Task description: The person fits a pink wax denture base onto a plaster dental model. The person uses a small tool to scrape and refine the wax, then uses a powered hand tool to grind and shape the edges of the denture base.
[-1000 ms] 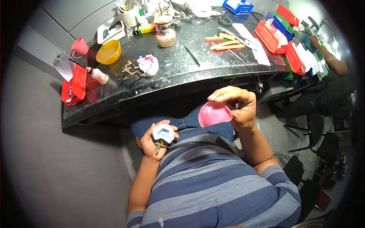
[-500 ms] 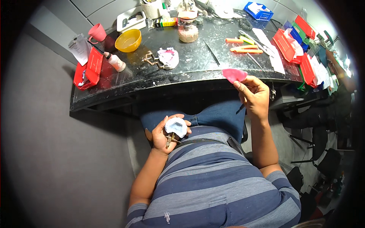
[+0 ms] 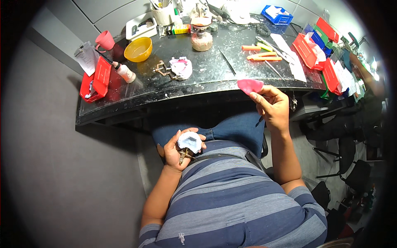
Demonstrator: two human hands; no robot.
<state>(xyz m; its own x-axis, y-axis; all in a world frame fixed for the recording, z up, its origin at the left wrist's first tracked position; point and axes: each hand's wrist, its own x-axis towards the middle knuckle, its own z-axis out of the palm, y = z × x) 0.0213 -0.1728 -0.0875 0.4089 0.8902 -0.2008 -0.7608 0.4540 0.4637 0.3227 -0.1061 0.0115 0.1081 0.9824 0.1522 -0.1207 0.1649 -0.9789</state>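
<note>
My left hand (image 3: 178, 155) cradles a white dental cast (image 3: 189, 140) mounted on a brass articulator part (image 3: 182, 158), held low over my lap. My right hand (image 3: 273, 105) pinches a thin pink curved plate (image 3: 249, 85) between thumb and fingers, raised near the desk's front edge; a dark slender thing (image 3: 259, 120) shows below these fingers, and I cannot make out whether it is held. On the black desk (image 3: 153, 93) a second cast (image 3: 180, 68) with pink on it lies beside a brass articulator frame (image 3: 162, 69). A dark thin tool (image 3: 226, 60) lies farther right.
A burner (image 3: 201, 40), yellow bowl (image 3: 137, 50), pink mug (image 3: 105, 40), bottle (image 3: 126, 73), red bins (image 3: 306, 51), blue bin (image 3: 276, 15) and several wax sticks (image 3: 262, 57) are on the desk. A co-worker's arm (image 3: 368, 76) and chairs (image 3: 355, 177) are at right.
Since a second ago my right hand has risen toward the desk and right, tilting the pink plate; in the last half second it dipped slightly leftward. The left hand still holds the cast.
</note>
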